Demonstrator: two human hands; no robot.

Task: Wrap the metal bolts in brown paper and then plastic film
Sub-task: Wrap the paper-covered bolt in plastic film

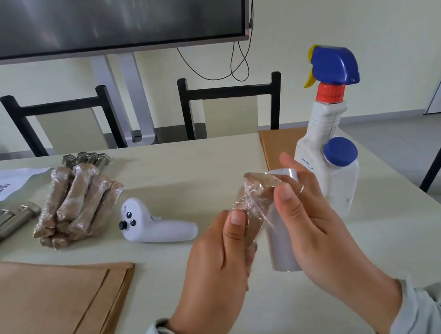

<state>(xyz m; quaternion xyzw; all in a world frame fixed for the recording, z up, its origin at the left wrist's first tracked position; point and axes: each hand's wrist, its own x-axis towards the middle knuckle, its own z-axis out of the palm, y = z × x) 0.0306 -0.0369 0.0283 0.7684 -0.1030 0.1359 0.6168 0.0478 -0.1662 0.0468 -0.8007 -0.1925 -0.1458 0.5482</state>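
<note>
The wrapped bolt (pixel 256 204), its metal hidden under brown paper and film, is pinched above the table (pixel 212 159) by left hand (pixel 215 256) and right hand (pixel 303 211); the film roll (pixel 282 246) stands half-hidden behind. Chairs (pixel 232 102) and a screen (pixel 94 17) lie far.

Blue-capped white spray bottle (pixel 323 134), brown paper (pixel 43 313)

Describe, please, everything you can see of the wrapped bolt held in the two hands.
The wrapped bolt is a stubby bundle in brown paper under clear, crinkled plastic film. It is held tilted above the table, upper end away from the person. The left hand grips its lower end, and the right hand pinches its middle. No metal shows.
</note>
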